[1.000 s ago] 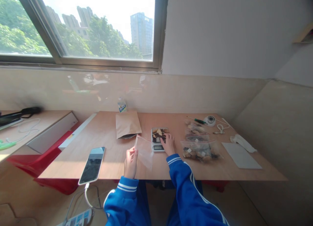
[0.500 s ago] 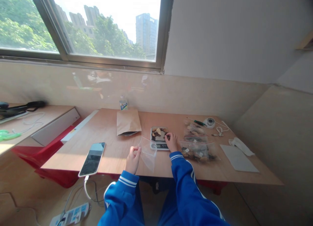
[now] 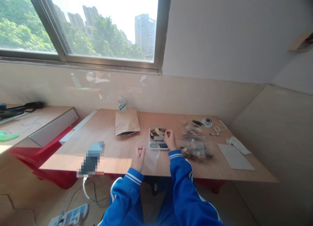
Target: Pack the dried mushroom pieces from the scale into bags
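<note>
Now left hand (image 3: 138, 157) pinching clear bag (image 3: 151, 152) open; right hand (image 3: 170, 139) fingers pinching piece over scale (image 3: 158, 138). I'd keep bag mouth wide, close beside scale.

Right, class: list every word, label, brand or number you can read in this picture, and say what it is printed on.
None can be read.
Bottle label: blue and white print, too small to read.
Scale display: too blurred for digits.
Power strip on the floor: markings blurred.
Phone: pixelated.
Filled bags: small tags inside, unreadable.
</note>
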`<action>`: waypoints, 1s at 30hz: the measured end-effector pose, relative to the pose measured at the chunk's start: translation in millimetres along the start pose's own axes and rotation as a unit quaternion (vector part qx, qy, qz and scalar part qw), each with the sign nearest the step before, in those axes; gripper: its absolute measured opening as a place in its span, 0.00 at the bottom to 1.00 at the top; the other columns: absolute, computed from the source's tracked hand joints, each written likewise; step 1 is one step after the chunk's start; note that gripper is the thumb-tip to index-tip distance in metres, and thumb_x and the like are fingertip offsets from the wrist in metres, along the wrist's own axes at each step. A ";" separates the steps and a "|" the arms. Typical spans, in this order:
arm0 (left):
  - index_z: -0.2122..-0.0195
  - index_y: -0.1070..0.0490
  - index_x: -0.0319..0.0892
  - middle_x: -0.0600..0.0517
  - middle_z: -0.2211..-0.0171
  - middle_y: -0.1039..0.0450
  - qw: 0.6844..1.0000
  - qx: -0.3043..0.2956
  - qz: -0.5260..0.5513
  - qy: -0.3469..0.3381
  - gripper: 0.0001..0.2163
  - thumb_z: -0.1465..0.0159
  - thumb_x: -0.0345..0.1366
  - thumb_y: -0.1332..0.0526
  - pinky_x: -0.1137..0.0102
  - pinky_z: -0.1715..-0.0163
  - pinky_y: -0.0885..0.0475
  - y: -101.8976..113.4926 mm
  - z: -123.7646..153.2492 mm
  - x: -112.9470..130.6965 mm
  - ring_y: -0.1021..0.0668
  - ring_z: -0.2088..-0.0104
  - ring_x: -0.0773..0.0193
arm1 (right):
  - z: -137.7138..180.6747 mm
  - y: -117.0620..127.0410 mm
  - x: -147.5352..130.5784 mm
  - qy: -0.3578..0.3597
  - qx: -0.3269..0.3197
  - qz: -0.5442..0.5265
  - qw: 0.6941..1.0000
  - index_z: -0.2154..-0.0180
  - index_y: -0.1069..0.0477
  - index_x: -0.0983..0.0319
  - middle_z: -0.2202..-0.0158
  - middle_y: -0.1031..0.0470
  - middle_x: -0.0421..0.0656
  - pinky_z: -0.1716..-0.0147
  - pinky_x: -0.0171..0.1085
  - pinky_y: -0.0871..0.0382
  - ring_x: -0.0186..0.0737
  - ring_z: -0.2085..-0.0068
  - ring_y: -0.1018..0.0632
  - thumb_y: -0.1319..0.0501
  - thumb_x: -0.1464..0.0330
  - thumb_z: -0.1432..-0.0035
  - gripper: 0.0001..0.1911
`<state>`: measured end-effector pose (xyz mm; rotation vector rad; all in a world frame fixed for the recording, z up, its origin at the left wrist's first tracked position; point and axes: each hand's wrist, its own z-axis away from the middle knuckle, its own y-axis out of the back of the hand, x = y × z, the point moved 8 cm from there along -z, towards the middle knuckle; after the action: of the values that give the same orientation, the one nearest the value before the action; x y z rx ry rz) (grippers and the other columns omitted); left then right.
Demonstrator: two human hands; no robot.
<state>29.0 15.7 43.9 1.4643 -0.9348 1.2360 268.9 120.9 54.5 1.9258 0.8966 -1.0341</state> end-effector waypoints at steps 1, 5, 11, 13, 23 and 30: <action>0.68 0.38 0.43 0.38 0.53 0.28 1.000 0.001 0.003 0.001 0.21 0.46 0.58 0.46 0.60 0.57 0.30 -1.5 0.2 -1.6 0.22 0.59 0.54 | -1.1 0.0 -11.0 -0.001 -0.004 -0.010 1.000 0.68 0.36 0.61 0.66 0.29 0.44 0.63 0.39 0.32 0.38 0.66 0.28 0.46 0.62 0.46 0.09; 0.67 0.37 0.43 0.40 0.55 0.27 1.000 0.016 0.009 -0.001 0.21 0.45 0.58 0.47 0.59 0.59 0.29 -2.8 -0.1 -7.6 0.21 0.62 0.55 | 3.5 -2.5 -70.0 0.023 -0.064 -0.081 0.994 0.64 0.33 0.61 0.65 0.28 0.43 0.62 0.36 0.32 0.36 0.64 0.27 0.44 0.61 0.44 0.10; 0.65 0.38 0.43 0.44 0.63 0.25 0.999 0.039 0.014 -0.017 0.20 0.43 0.56 0.47 0.59 0.65 0.27 1.3 -1.6 -7.9 0.22 0.64 0.55 | 40.8 -34.5 -124.9 0.097 -0.268 -0.051 0.957 0.68 0.27 0.61 0.66 0.26 0.41 0.65 0.35 0.34 0.36 0.65 0.27 0.38 0.66 0.49 0.06; 0.66 0.38 0.42 0.46 0.66 0.26 0.998 0.055 0.013 -0.023 0.20 0.43 0.56 0.47 0.60 0.67 0.27 5.2 -2.0 -6.5 0.22 0.65 0.55 | 51.7 -45.1 -123.2 0.086 -0.316 -0.042 0.944 0.67 0.26 0.61 0.65 0.26 0.42 0.64 0.36 0.33 0.37 0.64 0.27 0.37 0.67 0.50 0.06; 0.64 0.39 0.44 0.48 0.66 0.26 0.994 0.108 0.008 0.023 0.20 0.44 0.57 0.48 0.62 0.67 0.28 29.2 -7.0 -17.7 0.22 0.65 0.56 | 26.1 -27.9 -82.4 0.113 -0.088 0.019 0.989 0.62 0.29 0.61 0.56 0.29 0.49 0.49 0.44 0.38 0.43 0.51 0.31 0.49 0.65 0.40 0.13; 0.63 0.37 0.45 0.50 0.68 0.26 0.993 0.115 -0.006 0.030 0.19 0.43 0.56 0.46 0.64 0.65 0.28 37.9 -4.9 -15.1 0.22 0.66 0.57 | 8.6 -9.9 17.4 -0.024 0.033 0.122 0.992 0.64 0.30 0.65 0.62 0.27 0.55 0.52 0.50 0.41 0.51 0.55 0.29 0.47 0.68 0.48 0.11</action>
<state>-11.2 10.9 36.5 1.5988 -0.7624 1.4079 265.0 122.0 33.0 1.9986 0.5869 -0.9704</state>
